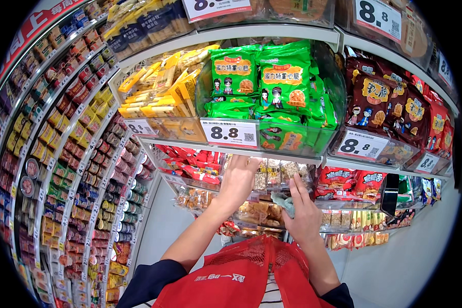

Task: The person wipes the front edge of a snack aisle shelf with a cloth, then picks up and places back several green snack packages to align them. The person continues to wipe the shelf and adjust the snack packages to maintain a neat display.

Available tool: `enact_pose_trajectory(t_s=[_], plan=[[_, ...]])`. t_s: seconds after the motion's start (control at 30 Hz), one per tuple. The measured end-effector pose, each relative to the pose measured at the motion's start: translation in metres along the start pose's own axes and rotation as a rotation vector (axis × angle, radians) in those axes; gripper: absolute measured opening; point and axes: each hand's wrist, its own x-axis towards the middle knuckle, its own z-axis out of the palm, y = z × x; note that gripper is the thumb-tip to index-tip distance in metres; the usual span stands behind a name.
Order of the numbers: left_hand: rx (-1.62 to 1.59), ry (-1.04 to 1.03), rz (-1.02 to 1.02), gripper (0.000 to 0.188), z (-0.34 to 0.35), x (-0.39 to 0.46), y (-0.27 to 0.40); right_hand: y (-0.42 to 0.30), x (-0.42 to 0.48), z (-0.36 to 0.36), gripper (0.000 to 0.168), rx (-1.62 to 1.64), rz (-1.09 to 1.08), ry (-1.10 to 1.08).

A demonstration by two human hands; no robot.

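Observation:
Both my hands reach into a clear bin of wrapped, light-coloured snack bars (274, 173) on the shelf below the green snack packets (283, 79). At the bin's left part is my left hand (240, 175), its fingertips among the packets; whether it grips one cannot be told. My right hand (302, 210) has a grey-green cloth (283, 203) between thumb and palm, at the bin's front edge. Its first fingers stretch forward over the packets. Red snack packets (200, 167) lie left of the hands, and other red packets (337, 177) lie to the right.
A white shelf edge (235, 148) with price tags runs just above my hands. Yellow-wrapped snacks (158, 86) and dark brown packets (377, 102) flank the green ones. A dark phone-like device (389, 194) stands at the right. Shelves of cup goods (96, 158) line the left.

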Motion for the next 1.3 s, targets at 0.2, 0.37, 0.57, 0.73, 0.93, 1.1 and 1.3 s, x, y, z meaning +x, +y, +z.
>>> enact_pose_trajectory(t_s=[0.2, 0.37, 0.57, 0.73, 0.93, 1.1, 1.3], plan=[[-0.038, -0.052, 0.167, 0.043, -0.017, -0.021, 0.0, 0.004, -0.009, -0.003, 0.079, -0.038, -0.005, 0.136], [-0.028, -0.116, 0.178, 0.056, -0.032, -0.038, 0.008, 0.008, -0.019, -0.011, 0.079, -0.089, 0.074, 0.087], [0.03, -0.104, 0.194, 0.064, -0.016, -0.033, -0.003, -0.005, -0.005, -0.008, 0.084, -0.087, 0.078, 0.05], [0.006, -0.156, 0.17, 0.066, -0.016, -0.028, -0.003, -0.025, 0.02, 0.003, 0.089, -0.052, 0.245, -0.072], [0.034, -0.214, 0.236, 0.064, -0.012, -0.014, 0.013, -0.029, 0.013, -0.009, 0.082, -0.017, 0.107, -0.047], [0.023, -0.256, 0.305, 0.063, -0.01, -0.004, 0.001, -0.025, 0.006, -0.007, 0.077, -0.08, 0.036, -0.144], [-0.084, -0.187, 0.371, 0.068, -0.015, -0.009, 0.002, -0.024, 0.004, -0.003, 0.075, -0.035, 0.026, -0.066]])
